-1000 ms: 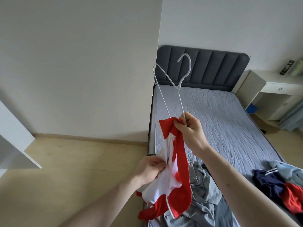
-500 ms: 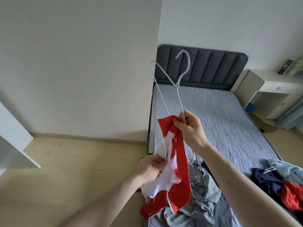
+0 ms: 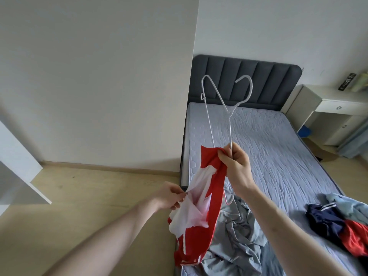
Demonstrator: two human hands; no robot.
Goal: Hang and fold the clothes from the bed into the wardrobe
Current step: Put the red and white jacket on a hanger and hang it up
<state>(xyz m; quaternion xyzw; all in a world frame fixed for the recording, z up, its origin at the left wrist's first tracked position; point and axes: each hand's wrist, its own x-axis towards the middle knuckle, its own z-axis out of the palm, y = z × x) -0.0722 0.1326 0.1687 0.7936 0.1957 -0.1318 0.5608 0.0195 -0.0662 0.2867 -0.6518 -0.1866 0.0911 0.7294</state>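
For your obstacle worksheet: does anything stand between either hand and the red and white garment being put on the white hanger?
Nothing visible does. The right hand already grips the hanger and the garment together; the left hand pinches its white lining.

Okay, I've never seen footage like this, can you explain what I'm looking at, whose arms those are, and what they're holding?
No machine here: a person wears a camera on the head, looking down at their own arms. The right hand grips a white wire hanger together with the top of a red and white jacket. The left hand pinches the jacket's white lining. Below is a bed with a crumpled grey garment and a pile of blue, navy and red clothes. A white desk stands at right.
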